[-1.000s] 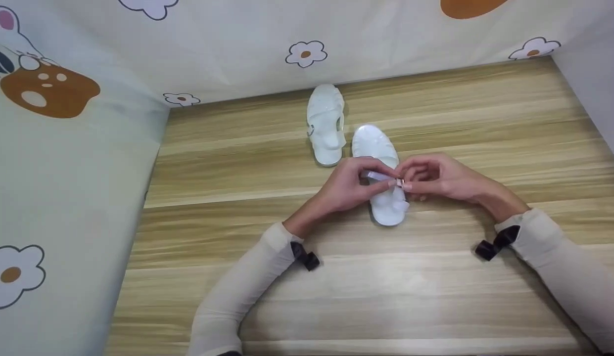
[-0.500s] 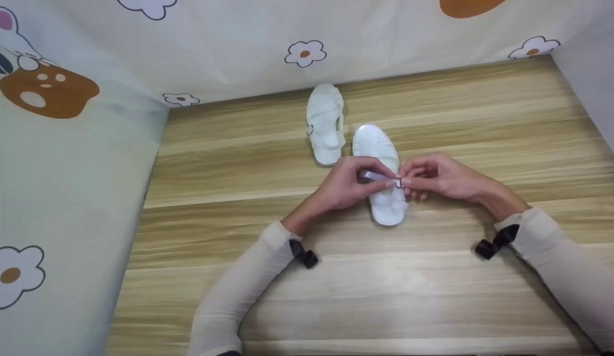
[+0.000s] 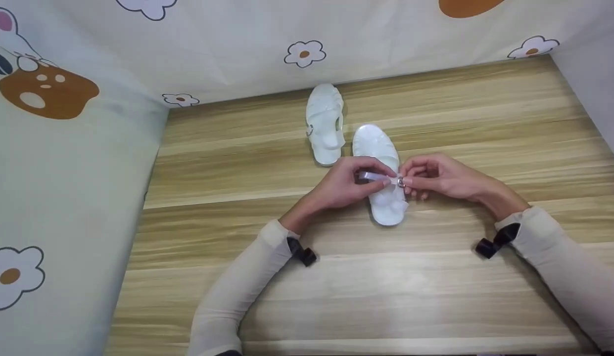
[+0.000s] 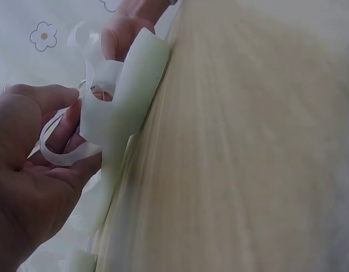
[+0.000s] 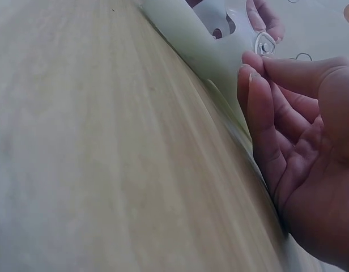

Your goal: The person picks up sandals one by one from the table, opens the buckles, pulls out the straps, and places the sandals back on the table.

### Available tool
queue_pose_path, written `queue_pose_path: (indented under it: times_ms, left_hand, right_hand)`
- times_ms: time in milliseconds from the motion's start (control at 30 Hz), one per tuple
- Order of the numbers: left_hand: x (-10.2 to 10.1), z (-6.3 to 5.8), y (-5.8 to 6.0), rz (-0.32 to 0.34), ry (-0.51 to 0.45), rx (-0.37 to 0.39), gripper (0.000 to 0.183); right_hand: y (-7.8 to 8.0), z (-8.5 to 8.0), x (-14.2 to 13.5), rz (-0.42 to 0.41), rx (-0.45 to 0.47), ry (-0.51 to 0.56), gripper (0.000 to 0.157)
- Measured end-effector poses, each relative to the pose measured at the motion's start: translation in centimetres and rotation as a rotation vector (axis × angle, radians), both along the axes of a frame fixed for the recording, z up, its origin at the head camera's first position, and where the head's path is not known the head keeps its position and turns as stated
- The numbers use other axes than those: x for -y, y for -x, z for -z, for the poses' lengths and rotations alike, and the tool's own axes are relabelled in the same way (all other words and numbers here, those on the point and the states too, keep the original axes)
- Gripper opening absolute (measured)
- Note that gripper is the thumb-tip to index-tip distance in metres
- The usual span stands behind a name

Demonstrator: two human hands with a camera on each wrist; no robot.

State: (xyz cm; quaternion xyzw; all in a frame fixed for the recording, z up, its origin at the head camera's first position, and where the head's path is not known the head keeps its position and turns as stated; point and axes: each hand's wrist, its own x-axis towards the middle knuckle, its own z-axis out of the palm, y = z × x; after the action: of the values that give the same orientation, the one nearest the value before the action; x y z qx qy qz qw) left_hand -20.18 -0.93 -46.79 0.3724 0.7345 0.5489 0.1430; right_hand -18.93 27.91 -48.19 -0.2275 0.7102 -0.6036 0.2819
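A white sandal lies on the wood-grain surface, toe pointing away from me. Across its top runs a pale translucent strap, which curves in a loop under my left palm in the left wrist view. My left hand pinches this strap between thumb and fingers, just left of a small silver buckle. From the other side, my right hand pinches at the buckle with thumb and index finger. The right wrist view shows the metal buckle right at those fingertips. How the strap threads through it is too small to tell.
A second white sandal lies farther back on the left, near the flower-printed backdrop. Wood-grain surface spreads in front of the hands. A plain pale wall stands on the right.
My left fingertips have drawn slightly left from the buckle, so a short bit of strap shows between them. The right hand has hardly moved, and the buckle is more plainly visible.
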Motion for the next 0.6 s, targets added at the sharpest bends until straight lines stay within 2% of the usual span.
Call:
queue_pose_path:
  times_ms: [467, 533, 600]
  left_hand:
    - [0.08, 0.11, 0.21, -0.005, 0.001, -0.065, 0.016]
    - [0.07, -0.11, 0.11, -0.008, 0.009, -0.102, 0.016]
    - [0.13, -0.42, 0.02, -0.021, 0.038, -0.174, 0.016]
  right_hand:
    - [0.07, 0.12, -0.08, -0.014, -0.004, -0.007, 0.021]
    - [0.08, 0.13, -0.09, -0.015, 0.0, -0.007, 0.022]
    - [0.07, 0.11, -0.05, -0.013, 0.004, -0.005, 0.022]
